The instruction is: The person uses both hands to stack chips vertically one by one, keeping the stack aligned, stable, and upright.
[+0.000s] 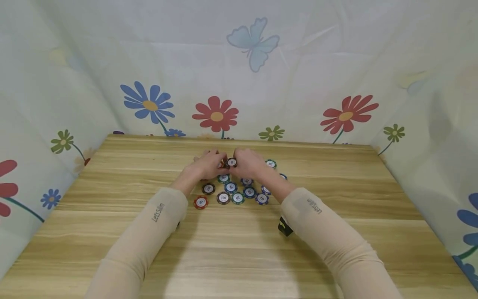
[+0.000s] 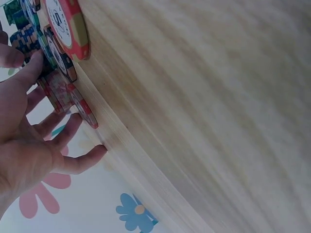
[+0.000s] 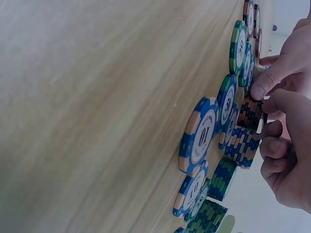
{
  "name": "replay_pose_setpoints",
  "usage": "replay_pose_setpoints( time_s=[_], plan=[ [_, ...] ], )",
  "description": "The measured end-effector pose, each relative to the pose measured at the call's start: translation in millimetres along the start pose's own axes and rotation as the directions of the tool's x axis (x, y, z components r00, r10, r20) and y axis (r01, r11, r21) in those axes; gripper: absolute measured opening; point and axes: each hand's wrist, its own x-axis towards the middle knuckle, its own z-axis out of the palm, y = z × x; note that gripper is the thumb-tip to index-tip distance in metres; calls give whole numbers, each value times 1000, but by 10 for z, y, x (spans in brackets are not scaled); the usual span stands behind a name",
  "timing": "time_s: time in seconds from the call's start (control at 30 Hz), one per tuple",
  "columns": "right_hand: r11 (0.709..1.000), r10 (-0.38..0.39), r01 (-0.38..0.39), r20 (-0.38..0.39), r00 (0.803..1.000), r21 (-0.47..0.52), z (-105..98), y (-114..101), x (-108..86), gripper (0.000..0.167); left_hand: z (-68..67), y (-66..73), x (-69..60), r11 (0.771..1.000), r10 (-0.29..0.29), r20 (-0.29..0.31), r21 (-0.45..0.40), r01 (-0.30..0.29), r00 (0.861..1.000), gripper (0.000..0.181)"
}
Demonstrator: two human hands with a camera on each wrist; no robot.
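Between the two hands, a black chip (image 1: 231,162) lies face up. My left hand (image 1: 207,164) has its thumb and a finger at a black-and-orange chip stack (image 3: 250,112); its other fingers spread around a red stack (image 2: 54,92) in the left wrist view. With fingers curled, my right hand (image 1: 249,162) pinches a dark chip (image 3: 265,118) by its edge at that same stack. Beside it are a blue stack (image 3: 242,145) and green stacks (image 3: 223,178). Fingers hide part of the stacks.
Loose chips lie flat nearer the body: a red chip (image 1: 201,202), a black chip (image 1: 208,189), a green chip (image 1: 237,197) and blue chips (image 1: 262,198). A small black object (image 1: 285,226) shows beneath the right sleeve. A flowered cloth (image 1: 298,83) hangs behind the wooden table (image 1: 231,257).
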Motion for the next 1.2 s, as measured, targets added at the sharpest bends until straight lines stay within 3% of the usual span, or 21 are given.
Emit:
replay_pose_setpoints(
  time_s=[0.67, 0.93, 1.2],
  plan=[
    [998, -57, 57, 17, 998, -9, -2, 32, -47, 21, 10, -1, -4, 1000, 8, -8, -15, -8, 1000, 37],
    [999, -51, 51, 12, 999, -5, -11, 38, -52, 30, 23, -15, 9, 1000, 15, -5, -12, -15, 1000, 38],
    [999, -26, 27, -11, 1000, 46, -50, 90, -77, 57, 21, -29, 13, 1000, 11, 1, -14, -11, 1000, 42]
  ],
)
